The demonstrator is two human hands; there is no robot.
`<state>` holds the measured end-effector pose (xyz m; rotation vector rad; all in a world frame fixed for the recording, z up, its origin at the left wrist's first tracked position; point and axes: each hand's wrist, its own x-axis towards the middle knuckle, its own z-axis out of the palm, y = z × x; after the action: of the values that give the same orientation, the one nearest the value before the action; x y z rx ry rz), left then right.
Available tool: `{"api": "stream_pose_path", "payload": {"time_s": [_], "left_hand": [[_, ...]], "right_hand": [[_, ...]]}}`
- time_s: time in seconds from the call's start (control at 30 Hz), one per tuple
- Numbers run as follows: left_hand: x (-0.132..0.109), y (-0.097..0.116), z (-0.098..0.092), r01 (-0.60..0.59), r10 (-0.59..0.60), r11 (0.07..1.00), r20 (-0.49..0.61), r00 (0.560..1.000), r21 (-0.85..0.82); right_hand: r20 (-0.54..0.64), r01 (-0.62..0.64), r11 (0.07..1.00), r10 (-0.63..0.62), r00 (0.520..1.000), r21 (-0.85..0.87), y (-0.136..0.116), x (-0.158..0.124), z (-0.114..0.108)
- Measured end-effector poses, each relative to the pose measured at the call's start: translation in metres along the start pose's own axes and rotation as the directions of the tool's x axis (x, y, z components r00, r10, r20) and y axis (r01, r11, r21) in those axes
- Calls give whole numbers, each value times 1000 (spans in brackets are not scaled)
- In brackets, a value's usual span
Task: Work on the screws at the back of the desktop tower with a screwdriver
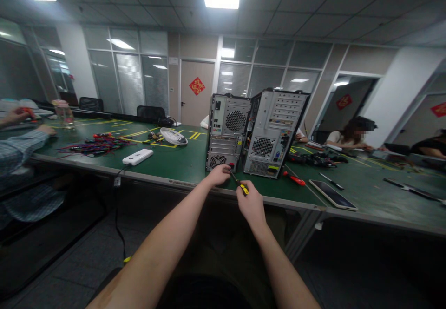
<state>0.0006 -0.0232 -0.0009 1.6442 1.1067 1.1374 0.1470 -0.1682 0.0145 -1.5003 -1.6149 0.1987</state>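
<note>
- While we work at the green tabletop (181, 164), the head view shows the left computer case (227, 134) upright near the front edge, its rear panel facing us; this is the thing our hands are busy with.
- Our right grip (251, 204) is clamped round the handle of a yellow-and-black screwdriver (243, 187), whose shaft slants up and leftward to the lower right corner of that panel.
- Our left grip (219, 175) has its fingers at the same corner, close by the far end of the shaft; we cannot tell whether they pinch anything, nor whether the tip sits in a screw head.
- We judge the step in hand to be screwdriver work low on the panel. It seems to call for a steady left hand and a well-aligned shaft — a skewed tip could slip.
- As for containers, the right computer case (273, 132) stands upright just beside the first, also rear side towards us; the insides of both are hidden.
- Far to our left, a bottle (63, 115) with a pinkish top seems to hold pale liquid, while a white oval basket (170, 134) lies nearer the cases — its contents we cannot make out.
</note>
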Motion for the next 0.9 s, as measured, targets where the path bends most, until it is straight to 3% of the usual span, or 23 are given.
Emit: {"api": "stream_pose_path", "payload": {"time_s": [0.9], "left_hand": [[3, -1, -1, -42, 41, 997, 20, 999, 61]], "right_hand": [[7, -24, 1000, 24, 1000, 12, -1, 0, 1]]}}
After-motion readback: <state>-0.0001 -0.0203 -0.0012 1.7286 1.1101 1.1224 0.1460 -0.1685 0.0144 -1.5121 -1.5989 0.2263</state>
